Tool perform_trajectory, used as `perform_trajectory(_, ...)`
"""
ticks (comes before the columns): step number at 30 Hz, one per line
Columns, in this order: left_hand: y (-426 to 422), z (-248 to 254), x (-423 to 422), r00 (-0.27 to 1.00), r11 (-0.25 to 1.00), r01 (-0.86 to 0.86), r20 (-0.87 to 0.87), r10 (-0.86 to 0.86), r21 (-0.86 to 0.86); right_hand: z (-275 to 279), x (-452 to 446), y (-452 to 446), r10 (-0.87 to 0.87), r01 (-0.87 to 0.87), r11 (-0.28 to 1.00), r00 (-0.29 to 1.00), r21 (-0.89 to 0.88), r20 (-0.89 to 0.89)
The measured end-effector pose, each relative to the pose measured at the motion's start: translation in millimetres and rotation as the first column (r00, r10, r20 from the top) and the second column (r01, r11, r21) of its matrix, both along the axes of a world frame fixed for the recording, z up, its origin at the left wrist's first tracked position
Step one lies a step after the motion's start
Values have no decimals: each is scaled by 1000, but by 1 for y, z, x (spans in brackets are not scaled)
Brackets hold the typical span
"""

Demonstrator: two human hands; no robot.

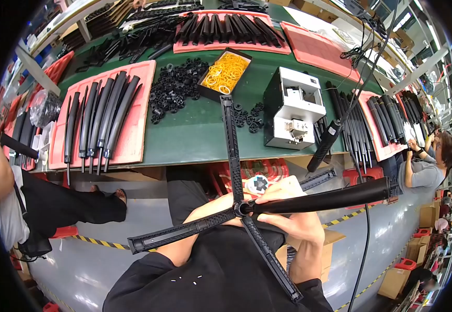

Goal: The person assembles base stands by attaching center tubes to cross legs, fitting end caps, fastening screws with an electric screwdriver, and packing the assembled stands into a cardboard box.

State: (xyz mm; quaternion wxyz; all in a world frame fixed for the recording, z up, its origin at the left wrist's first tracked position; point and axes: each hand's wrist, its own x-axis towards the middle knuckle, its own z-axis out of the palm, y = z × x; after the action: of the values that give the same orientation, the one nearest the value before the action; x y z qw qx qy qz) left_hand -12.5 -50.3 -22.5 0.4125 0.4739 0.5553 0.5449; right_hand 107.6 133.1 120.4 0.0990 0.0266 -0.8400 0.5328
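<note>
A black folding stand [314,203] lies across my lap, its tubular pole pointing right. Several slotted legs [232,151] spread out from a round hub [241,209]. My right hand [293,208] is closed around the pole just beside the hub. Under the hub and legs, my left hand [226,207] is closed against the stand; most of its fingers are hidden. A white round piece with a dark star-shaped centre [257,184] shows just beyond my hands.
On the green table [195,132] are black plastic rings [176,86], a box of yellow rubber bands [226,73], a white machine [293,109] and pink trays [132,130] with black poles. A black screwdriver [326,143] hangs on a cable. Co-workers [426,166] are at both sides.
</note>
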Motion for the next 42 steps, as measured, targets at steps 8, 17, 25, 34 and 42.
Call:
perform_trajectory(8, 14, 11, 6, 980, 977, -23, 200, -20, 212, -19, -7, -4, 22, -38, 972, 997, 231, 71)
perform_trajectory(17, 19, 14, 11, 987, 978, -84, 154, 54, 193, -2, -6, 0, 82, -82, 922, 996, 378, 16)
perform_trajectory(25, 14, -22, 16, 999, 994, -24, -24, 27, 108, 50, 9, -8, -521, 366, 815, 802, -449, -292)
perform_trajectory(34, 20, -15, 30, 994, 992, -109, 10, 109, 70, 49, 0, -11, -161, 237, 963, 885, 126, -436)
perform_trajectory(42, 20, -19, 39, 984, 993, -110, 145, 104, 32, 54, -8, -18, -396, 344, 880, 912, -329, -105)
